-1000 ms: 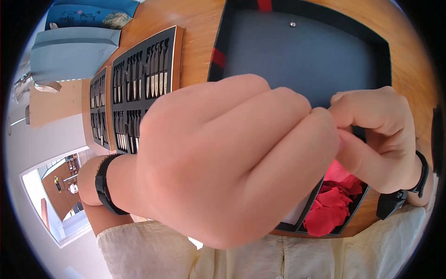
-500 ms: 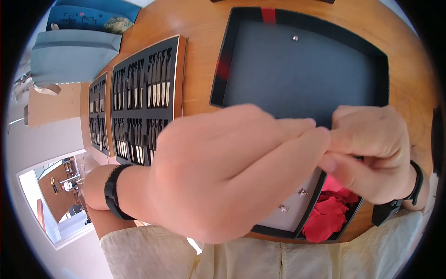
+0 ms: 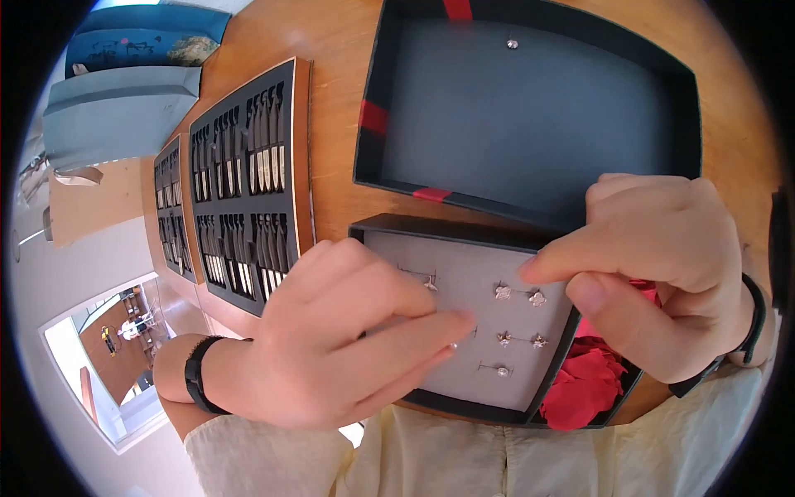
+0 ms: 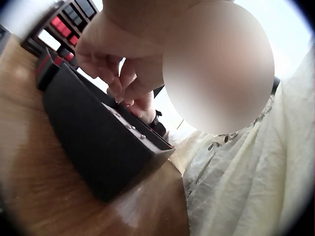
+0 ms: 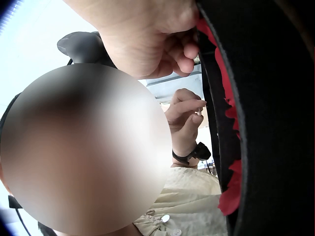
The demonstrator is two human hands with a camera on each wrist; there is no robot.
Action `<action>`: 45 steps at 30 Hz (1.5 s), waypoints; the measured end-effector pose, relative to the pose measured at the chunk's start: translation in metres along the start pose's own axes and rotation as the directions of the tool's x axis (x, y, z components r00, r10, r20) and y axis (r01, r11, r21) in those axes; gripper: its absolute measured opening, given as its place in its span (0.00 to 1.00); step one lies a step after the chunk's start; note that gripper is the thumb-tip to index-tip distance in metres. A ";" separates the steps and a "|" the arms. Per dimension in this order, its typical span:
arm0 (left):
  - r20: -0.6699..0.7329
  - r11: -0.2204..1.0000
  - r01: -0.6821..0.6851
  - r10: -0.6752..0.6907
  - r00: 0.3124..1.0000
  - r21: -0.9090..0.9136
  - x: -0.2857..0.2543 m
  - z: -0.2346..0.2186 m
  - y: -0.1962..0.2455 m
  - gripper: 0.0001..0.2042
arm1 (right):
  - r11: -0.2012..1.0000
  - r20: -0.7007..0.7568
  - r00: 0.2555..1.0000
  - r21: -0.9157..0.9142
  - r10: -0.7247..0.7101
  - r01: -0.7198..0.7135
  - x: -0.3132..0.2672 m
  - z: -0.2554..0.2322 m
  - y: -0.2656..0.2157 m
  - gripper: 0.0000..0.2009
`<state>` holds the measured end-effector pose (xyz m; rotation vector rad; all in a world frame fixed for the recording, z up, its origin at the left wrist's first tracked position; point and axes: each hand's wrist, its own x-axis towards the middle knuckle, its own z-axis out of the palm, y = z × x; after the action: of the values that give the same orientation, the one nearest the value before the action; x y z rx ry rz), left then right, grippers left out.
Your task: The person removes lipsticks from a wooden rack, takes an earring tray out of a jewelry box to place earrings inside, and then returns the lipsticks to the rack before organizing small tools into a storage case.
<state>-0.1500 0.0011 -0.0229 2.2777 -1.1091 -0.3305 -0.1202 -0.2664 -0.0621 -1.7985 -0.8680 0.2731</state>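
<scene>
My left hand [image 3: 348, 340] is over the left part of a black jewellery box [image 3: 464, 228] with a grey pad [image 3: 464, 265]. Its thumb and finger pinch a small pale earring [image 5: 199, 112], mostly hidden by the fingertips. Several silvery earrings are set in the pad, among them a flower-shaped pair [image 3: 503, 291] and a round stud [image 3: 503, 371]. My right hand [image 3: 662, 265] hovers above the box's right side, thumb and index finger apart, nothing visible between them. Below it, red petals [image 3: 584, 385] fill the side compartment.
Beyond the box lies a larger black lid [image 3: 530, 124] with red ribbon, one small round stud [image 3: 512, 44] inside it. To the left stand a case [image 3: 248, 203] and a smaller case [image 3: 168, 207] of slender dark pieces. Blue-grey bags [image 3: 124, 108] stand at the far left.
My hands were together, fingertips meeting; now they are apart. The left hand has moved left and down over the pad, uncovering more earrings. The right thumb and index finger have spread.
</scene>
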 end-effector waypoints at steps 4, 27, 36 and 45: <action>0.027 0.993 -0.057 0.054 0.998 0.107 -0.002 0.007 0.006 0.16 | 0.999 -0.043 0.999 -0.016 -0.029 0.029 0.000 0.002 0.001 0.11; -0.002 0.882 -0.225 0.248 0.969 0.415 -0.006 0.022 0.009 0.18 | 0.998 -0.068 0.997 0.029 -0.049 0.051 -0.002 0.007 0.004 0.09; -0.034 0.842 -0.246 0.299 0.954 0.481 -0.003 0.027 0.014 0.15 | 0.944 -0.008 0.993 0.313 0.117 -0.109 0.008 0.000 -0.002 0.08; -0.116 0.837 -0.210 0.307 0.945 0.506 0.000 0.039 0.016 0.13 | 0.982 0.016 0.987 -0.099 -0.162 0.163 0.001 0.003 0.002 0.08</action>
<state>-0.1779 -0.0218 -0.0452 2.4638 -1.5069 0.3153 -0.1201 -0.2640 -0.0648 -1.8074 -1.0440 0.1338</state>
